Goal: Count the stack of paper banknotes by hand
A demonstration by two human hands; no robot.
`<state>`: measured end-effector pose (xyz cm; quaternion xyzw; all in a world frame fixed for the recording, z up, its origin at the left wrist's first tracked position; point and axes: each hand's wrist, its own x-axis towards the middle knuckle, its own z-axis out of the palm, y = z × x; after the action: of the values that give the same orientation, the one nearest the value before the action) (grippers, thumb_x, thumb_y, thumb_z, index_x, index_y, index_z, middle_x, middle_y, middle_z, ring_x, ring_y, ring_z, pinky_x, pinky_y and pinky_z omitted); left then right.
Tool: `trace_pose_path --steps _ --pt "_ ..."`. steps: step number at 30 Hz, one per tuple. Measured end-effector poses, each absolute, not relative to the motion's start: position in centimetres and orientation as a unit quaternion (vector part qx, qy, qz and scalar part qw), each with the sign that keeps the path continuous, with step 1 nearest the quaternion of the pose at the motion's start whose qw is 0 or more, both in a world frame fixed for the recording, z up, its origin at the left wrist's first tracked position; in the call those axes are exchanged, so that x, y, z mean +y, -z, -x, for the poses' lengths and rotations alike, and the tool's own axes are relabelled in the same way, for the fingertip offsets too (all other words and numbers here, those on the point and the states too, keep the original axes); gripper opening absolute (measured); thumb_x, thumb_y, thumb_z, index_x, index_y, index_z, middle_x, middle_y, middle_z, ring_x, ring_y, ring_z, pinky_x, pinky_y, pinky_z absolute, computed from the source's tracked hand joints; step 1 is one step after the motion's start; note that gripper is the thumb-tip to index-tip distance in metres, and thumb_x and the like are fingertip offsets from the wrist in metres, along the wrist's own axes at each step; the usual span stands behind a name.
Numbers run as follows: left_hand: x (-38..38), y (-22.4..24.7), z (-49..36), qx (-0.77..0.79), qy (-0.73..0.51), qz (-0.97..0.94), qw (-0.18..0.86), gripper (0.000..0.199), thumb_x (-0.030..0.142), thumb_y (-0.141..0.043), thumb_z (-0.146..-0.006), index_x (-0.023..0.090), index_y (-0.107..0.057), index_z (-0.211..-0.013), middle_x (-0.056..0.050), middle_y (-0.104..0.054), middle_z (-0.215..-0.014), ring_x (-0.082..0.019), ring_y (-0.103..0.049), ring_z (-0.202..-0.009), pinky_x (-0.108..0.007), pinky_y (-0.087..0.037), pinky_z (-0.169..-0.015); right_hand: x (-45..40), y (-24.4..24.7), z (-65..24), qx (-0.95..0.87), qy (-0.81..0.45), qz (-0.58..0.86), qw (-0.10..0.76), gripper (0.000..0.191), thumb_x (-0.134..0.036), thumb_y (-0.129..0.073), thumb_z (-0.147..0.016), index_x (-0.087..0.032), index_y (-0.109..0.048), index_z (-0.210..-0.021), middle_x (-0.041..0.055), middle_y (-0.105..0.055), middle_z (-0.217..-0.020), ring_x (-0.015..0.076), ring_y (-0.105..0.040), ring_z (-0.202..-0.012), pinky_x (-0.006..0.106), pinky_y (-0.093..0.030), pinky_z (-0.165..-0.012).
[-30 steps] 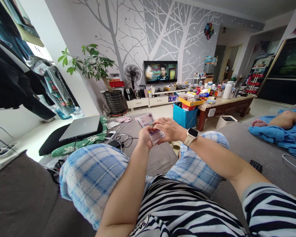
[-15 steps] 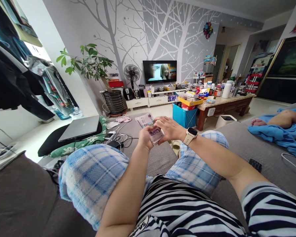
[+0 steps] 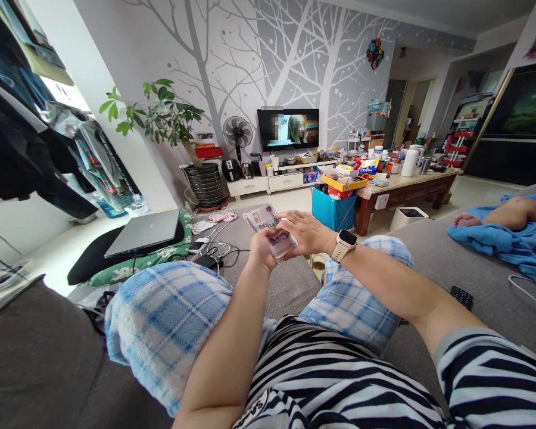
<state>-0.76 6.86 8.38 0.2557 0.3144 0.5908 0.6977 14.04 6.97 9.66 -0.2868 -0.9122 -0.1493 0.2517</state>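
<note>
Pink banknotes (image 3: 262,217) | held above the knees, over a grey sofa (image 3: 290,292) | left hand (image 3: 263,249): fingers curled together around the wad | right hand (image 3: 307,232): fingers (image 3: 286,218) together, pressed on the wad's near end | smartwatch (image 3: 347,245) on right wrist

Different picture now on the television (image 3: 288,130)

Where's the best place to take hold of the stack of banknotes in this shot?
Probably the far end of the banknotes, which sticks out past the fingers. Come from above and pinch the flat stack across its thickness. The left hand and right hand cover the near part, leaving that end free.
</note>
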Motion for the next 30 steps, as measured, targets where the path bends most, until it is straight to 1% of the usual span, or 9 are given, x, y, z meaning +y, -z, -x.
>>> trace_pose_path --steps 6,13,16,18,21,23,25,27,30 --pt "7.0 -8.3 0.9 0.303 -0.596 -0.254 0.699 0.024 0.008 -0.046 -0.058 0.011 -0.058 -0.079 -0.007 -0.063 -0.065 -0.021 -0.062 -0.057 -0.035 -0.053 -0.058 7.0 -9.6 -14.0 -0.916 0.146 0.278 0.251 0.073 -0.056 -0.076 -0.061 -0.018 -0.05 -0.118 0.0174 -0.046 -0.134 0.0325 -0.039 -0.125 0.049 -0.037 -0.099" --pt "6.9 -8.2 0.6 0.32 -0.594 -0.256 0.693 0.021 0.008 -0.047 -0.059 0.012 -0.058 -0.077 -0.006 -0.062 -0.062 -0.02 -0.061 -0.053 -0.034 -0.053 -0.057 7.0 -9.6 -13.9 -0.914 0.113 0.289 0.262 0.075 -0.055 -0.079 -0.057 -0.019 -0.051 -0.117 0.0168 -0.042 -0.137 0.0337 -0.039 -0.125 0.052 -0.034 -0.101" --pt "7.2 -7.7 0.4 0.314 -0.602 -0.262 0.686 0.03 0.007 -0.047 -0.057 0.011 -0.061 -0.083 -0.006 -0.064 -0.065 -0.02 -0.063 -0.058 -0.035 -0.054 -0.061 7.5 -9.6 -13.8 -0.913 0.056 0.272 0.298 0.073 -0.056 -0.076 -0.06 -0.019 -0.051 -0.117 0.0165 -0.042 -0.137 0.032 -0.038 -0.127 0.051 -0.033 -0.104" --pt "7.2 -7.5 0.3 0.311 -0.611 -0.273 0.675 0.036 0.007 -0.047 -0.055 0.01 -0.063 -0.088 -0.007 -0.067 -0.069 -0.021 -0.065 -0.063 -0.036 -0.054 -0.065 8.2 -9.6 -13.8 -0.887 -0.001 0.29 0.358 0.068 -0.055 -0.071 -0.067 -0.017 -0.049 -0.12 0.0167 -0.045 -0.133 0.0296 -0.041 -0.125 0.049 -0.035 -0.104" --pt "7.0 -7.4 0.1 0.32 -0.606 -0.298 0.664 0.04 0.008 -0.049 -0.055 0.01 -0.064 -0.092 -0.007 -0.068 -0.068 -0.022 -0.066 -0.066 -0.036 -0.055 -0.066 9.4 -9.4 -13.8 -0.804 -0.114 0.384 0.44 0.053 -0.047 -0.063 -0.079 -0.015 -0.049 -0.119 0.0157 -0.053 -0.121 0.0249 -0.053 -0.108 0.043 -0.044 -0.092" --pt "6.7 -7.4 -0.1 0.313 -0.584 -0.324 0.676 0.042 0.008 -0.05 -0.054 0.01 -0.065 -0.093 -0.007 -0.068 -0.067 -0.022 -0.067 -0.066 -0.037 -0.055 -0.066 10.0 -9.2 -13.8 -0.769 -0.228 0.415 0.43 0.037 -0.041 -0.058 -0.083 -0.015 -0.055 -0.108 0.0104 -0.06 -0.102 0.0192 -0.058 -0.086 0.036 -0.049 -0.077" --pt "6.3 -7.5 -0.3 0.311 -0.566 -0.345 0.681 0.043 0.008 -0.051 -0.053 0.01 -0.065 -0.094 -0.006 -0.067 -0.065 -0.022 -0.067 -0.064 -0.038 -0.055 -0.067 10.2 -9.1 -13.6 -0.751 -0.326 0.396 0.416 0.026 -0.037 -0.057 -0.084 -0.015 -0.058 -0.096 0.0032 -0.06 -0.08 0.0142 -0.055 -0.07 0.029 -0.048 -0.067" --pt "6.1 -7.4 -0.3 0.315 -0.559 -0.356 0.68 0.046 0.008 -0.051 -0.052 0.011 -0.064 -0.095 -0.005 -0.067 -0.065 -0.022 -0.066 -0.062 -0.039 -0.055 -0.067 10.0 -9.2 -13.5 -0.73 -0.386 0.372 0.425 0.02 -0.032 -0.059 -0.081 -0.015 -0.058 -0.092 -0.0005 -0.058 -0.07 0.012 -0.052 -0.065 0.025 -0.045 -0.063" --pt "6.2 -7.1 -0.3 0.302 -0.545 -0.372 0.688 0.05 0.008 -0.053 -0.051 0.012 -0.063 -0.1 -0.006 -0.068 -0.07 -0.023 -0.067 -0.068 -0.039 -0.054 -0.07 9.5 -9.5 -13.3 -0.692 -0.434 0.371 0.441 0.019 -0.025 -0.06 -0.078 -0.015 -0.059 -0.095 0.0001 -0.06 -0.074 0.0122 -0.052 -0.065 0.026 -0.044 -0.061"
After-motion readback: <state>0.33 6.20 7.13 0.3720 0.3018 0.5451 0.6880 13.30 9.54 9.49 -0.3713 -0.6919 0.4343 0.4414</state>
